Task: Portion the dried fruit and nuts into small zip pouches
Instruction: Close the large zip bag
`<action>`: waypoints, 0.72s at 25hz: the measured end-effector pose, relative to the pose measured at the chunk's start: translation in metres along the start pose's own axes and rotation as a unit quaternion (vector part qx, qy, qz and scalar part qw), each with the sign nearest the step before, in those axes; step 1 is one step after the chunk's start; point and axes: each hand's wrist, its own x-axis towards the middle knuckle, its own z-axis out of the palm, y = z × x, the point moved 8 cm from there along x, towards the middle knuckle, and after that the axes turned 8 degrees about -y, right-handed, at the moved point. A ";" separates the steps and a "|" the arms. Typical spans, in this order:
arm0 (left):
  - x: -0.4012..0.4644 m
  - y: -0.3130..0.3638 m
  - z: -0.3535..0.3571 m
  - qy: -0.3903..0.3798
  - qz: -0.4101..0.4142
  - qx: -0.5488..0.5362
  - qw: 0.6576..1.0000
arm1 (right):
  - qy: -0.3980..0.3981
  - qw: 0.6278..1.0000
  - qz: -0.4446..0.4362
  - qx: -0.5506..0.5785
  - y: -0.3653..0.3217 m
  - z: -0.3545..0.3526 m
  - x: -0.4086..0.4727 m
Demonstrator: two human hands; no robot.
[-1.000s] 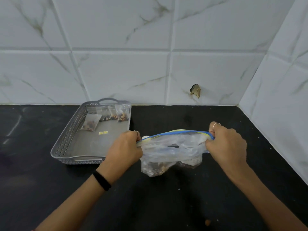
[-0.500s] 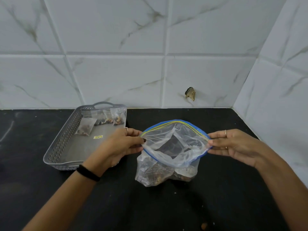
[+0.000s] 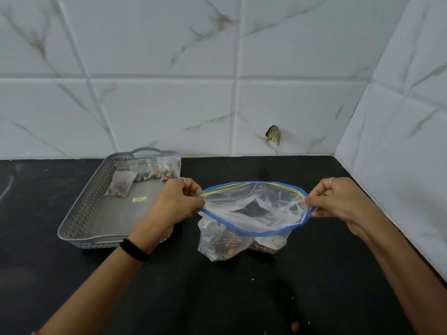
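**Zip bag held open over the counter**

While both hands pull outward, head view shows the large zip bag (image 3: 244, 228) standing near the middle of the black counter (image 3: 242, 298), mouth spread wide. Left hand (image 3: 177, 204) pinches the bag's left rim; right hand (image 3: 338, 201) pinches the right rim. Dried fruit and nuts (image 3: 227, 247) lie at its bottom. Grey tray (image 3: 79, 223) at the counter's back-left holds small filled pouches (image 3: 145, 175).
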 end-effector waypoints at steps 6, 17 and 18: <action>0.008 0.008 0.009 -0.006 0.020 0.077 0.997 | 0.052 0.980 -0.045 -0.185 -0.021 0.021 0.007; 0.012 0.039 -0.005 -0.194 0.053 0.252 0.947 | -0.007 0.968 -0.055 -0.247 -0.056 -0.010 0.005; 0.006 0.047 -0.010 -0.209 0.071 0.179 0.959 | -0.055 0.981 -0.048 -0.178 -0.058 -0.012 -0.001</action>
